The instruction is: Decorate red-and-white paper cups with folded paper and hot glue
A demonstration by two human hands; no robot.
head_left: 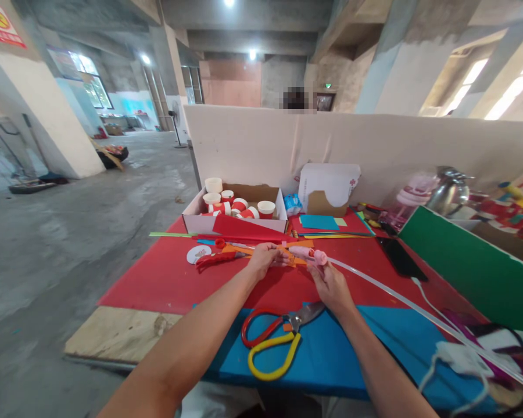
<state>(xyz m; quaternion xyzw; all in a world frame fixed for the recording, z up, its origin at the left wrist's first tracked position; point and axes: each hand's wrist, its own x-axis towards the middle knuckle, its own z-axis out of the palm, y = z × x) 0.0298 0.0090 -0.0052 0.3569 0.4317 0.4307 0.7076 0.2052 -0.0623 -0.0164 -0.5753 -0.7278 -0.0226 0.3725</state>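
Note:
My left hand is closed at the fingertips on a piece of orange paper, partly hidden by the fingers. Just right of it, my right hand is wrapped round a pink glue gun, its tip pointing left. A long clear glue stick runs from its back towards the lower right. Below both hands lie large scissors with one red and one yellow handle loop. Left of my left hand are a red-handled tool and a white round disc.
A box of red and white paper cups stands behind. Red sheet and blue sheet cover the table. At right are a phone, a green-sided box, a steel jug and cables. A pale partition rises behind.

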